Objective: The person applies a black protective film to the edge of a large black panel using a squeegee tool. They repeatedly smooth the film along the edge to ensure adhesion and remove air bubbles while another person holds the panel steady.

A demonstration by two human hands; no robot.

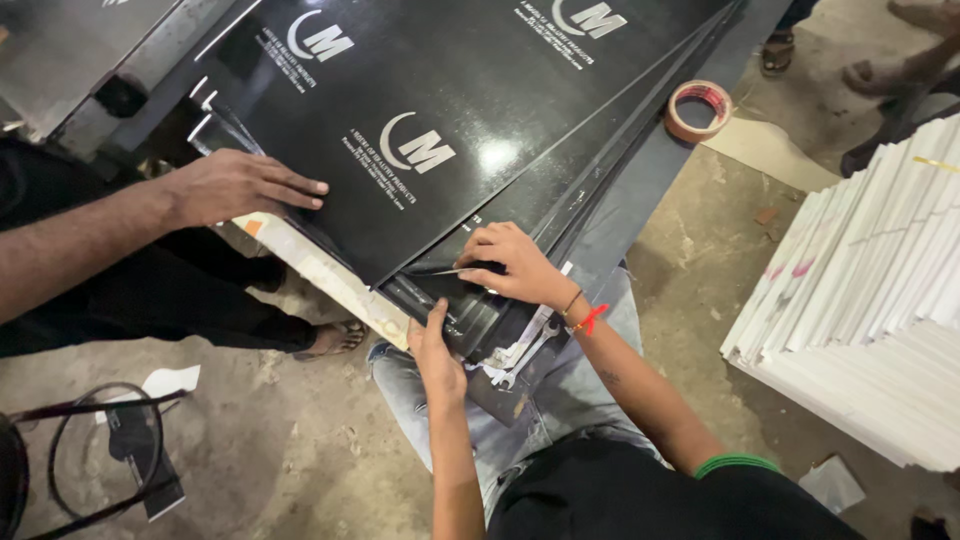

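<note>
1. Rough, stained concrete floor (290, 440) is seen beneath a stack of large glossy black printed plastic sheets (470, 110), which slopes across the wearer's lap.
2. Thick white boards (870, 300) are piled at the right, well apart from the sheets.
3. A co-worker's hand (235, 185) is laid flat on the top sheet's left edge, fingers spread.
4. The right hand (510, 265) is pressed on the near corner of the stack, its fingers curled together around a thin metal blade (455, 271), as far as can be told.
5. The left hand (435, 355) is set against the corner's edge, fingers together, thumb raised.
6. Steady downward pressure and a shallow blade angle are judged best, so the slick film is not scratched.
7. A roll of reddish-brown tape (698, 110) lies beside the stack.
</note>
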